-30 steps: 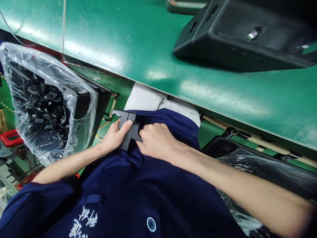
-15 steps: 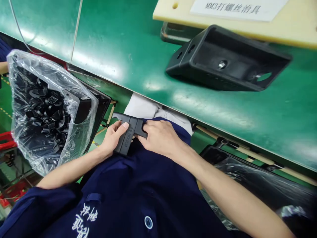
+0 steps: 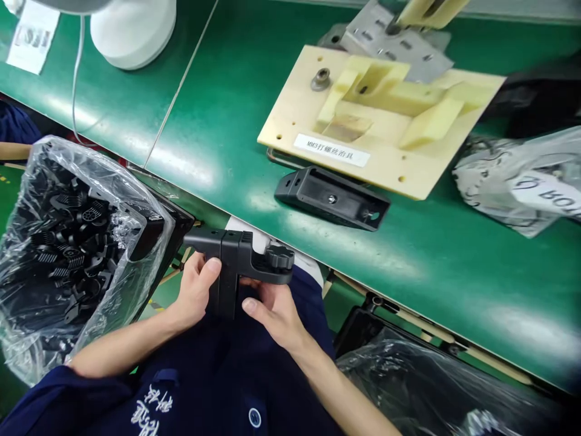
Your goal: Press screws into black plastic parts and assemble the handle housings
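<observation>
A black plastic clamp bracket [image 3: 229, 266] with a lobed knob [image 3: 279, 257] is held in front of my body, just below the bench edge. My left hand [image 3: 196, 290] grips its left side, thumb on the front face and fingers hidden behind. My right hand [image 3: 275, 312] is under the knob arm, its fingers curled against the underside and its thumb apart, pointing at the bracket's body. On the green bench, a black plastic housing [image 3: 313, 197] lies hollow side up, with a shiny screw or insert inside it.
A yellow fixture plate [image 3: 281, 124] with a printed label sits on the green bench [image 3: 218, 109]. To its right is a plastic bag of parts [image 3: 512, 175]. A bag-lined bin [image 3: 149, 239] of black parts stands left; another lined bin [image 3: 408, 363] is lower right. A co-worker's arm [image 3: 13, 150] shows far left.
The bracket has been turned so its knob faces up. My right hand has shifted from atop the arm to beneath it. The view has moved back, bringing the whole fixture into sight.
</observation>
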Motion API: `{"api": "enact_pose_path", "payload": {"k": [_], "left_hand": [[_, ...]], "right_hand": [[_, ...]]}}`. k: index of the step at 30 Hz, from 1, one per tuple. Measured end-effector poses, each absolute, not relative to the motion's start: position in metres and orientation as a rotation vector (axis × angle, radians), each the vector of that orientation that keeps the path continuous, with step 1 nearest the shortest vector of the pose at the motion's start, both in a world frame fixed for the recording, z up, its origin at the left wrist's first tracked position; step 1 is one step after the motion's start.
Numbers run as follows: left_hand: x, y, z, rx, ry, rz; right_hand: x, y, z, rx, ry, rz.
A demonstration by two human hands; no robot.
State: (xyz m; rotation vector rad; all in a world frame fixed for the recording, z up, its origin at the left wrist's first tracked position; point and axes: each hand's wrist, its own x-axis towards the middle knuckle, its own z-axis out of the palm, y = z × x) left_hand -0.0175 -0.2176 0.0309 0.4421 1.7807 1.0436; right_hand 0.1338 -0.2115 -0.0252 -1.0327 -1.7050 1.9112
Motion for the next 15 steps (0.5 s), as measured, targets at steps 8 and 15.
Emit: {"api": "enact_pose_path", "payload": {"k": [8, 15], "left_hand": [[-0.024, -0.217, 0.032, 0.55, 1.585, 0.961], [-0.027, -0.22, 0.04, 0.514, 1.654, 1.028]], "right_hand": [[0.169, -0.172, -0.002, -0.893, -1.565, 1.61], [0.165, -0.178, 0.008, -1.054, -1.677, 1.589]]}}
